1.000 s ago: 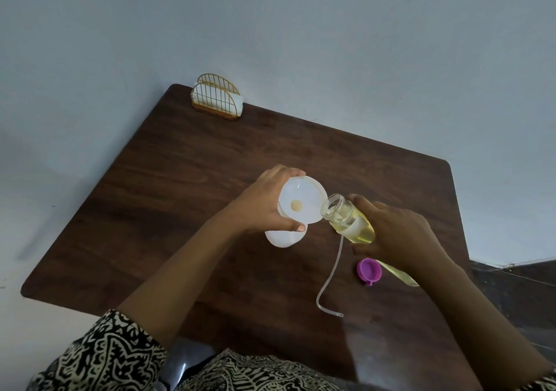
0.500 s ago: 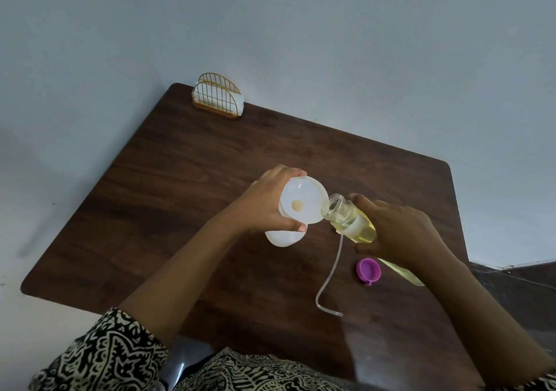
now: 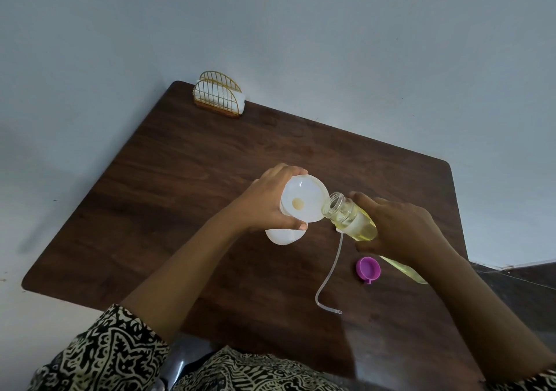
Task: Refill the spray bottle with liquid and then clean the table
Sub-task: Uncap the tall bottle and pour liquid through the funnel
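Head view, refilling stage. The left hand [image 3: 267, 204] is curled round the funnel [image 3: 304, 201], thumb on its near rim and fingers over its far rim, steadying it in the neck of the white bottle [image 3: 282, 235], which stands on the bench [image 3: 180, 195] near its middle. A small yellowish pool [image 3: 298, 203] sits at the funnel's throat.

The right hand [image 3: 400, 228] grips the clear bottle [image 3: 349, 216] round its body, fingers wrapped over the top. This bottle is uncapped and tilted leftward, its open mouth meeting the funnel's right rim. Yellow liquid [image 3: 365, 228] lies in the part of the bottle nearest the hand. Whether any is running out cannot be told.

On the bench, the purple cap [image 3: 368, 267] lies open side up just below the right hand. A thin clear tube [image 3: 329, 273] curves from beneath the clear bottle toward the near edge. A gold wire napkin holder [image 3: 218, 94] stands at the far left corner, well apart from the rest.

Compared with the frames half a second and one second earlier, hardly anything differs. Both hands keep their grips, the clear bottle holds nearly the same tilt at the funnel rim, and the pool looks the same size. Cap, tube and holder have not moved.
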`<state>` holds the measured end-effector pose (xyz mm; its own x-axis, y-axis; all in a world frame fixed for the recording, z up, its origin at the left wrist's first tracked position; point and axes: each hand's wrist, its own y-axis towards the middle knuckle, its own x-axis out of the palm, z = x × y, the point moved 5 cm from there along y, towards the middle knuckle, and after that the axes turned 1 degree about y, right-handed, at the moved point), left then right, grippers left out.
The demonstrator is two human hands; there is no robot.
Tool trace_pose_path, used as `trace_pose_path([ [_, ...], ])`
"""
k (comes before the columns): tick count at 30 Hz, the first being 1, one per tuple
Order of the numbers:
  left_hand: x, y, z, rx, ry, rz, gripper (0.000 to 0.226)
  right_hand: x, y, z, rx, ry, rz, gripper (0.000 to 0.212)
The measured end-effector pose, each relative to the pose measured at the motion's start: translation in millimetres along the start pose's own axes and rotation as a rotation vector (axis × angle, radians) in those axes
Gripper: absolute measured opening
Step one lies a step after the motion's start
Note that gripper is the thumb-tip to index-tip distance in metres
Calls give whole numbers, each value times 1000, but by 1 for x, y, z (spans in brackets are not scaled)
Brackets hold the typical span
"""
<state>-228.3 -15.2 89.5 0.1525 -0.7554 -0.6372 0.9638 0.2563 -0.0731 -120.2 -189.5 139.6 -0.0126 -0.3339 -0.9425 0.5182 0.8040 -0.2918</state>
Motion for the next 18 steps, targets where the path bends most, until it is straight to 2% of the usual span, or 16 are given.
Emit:
trace_pose_path([
  [18,2,1,-1,9,6,11,89,1,2,2,-23,-10,17,84],
])
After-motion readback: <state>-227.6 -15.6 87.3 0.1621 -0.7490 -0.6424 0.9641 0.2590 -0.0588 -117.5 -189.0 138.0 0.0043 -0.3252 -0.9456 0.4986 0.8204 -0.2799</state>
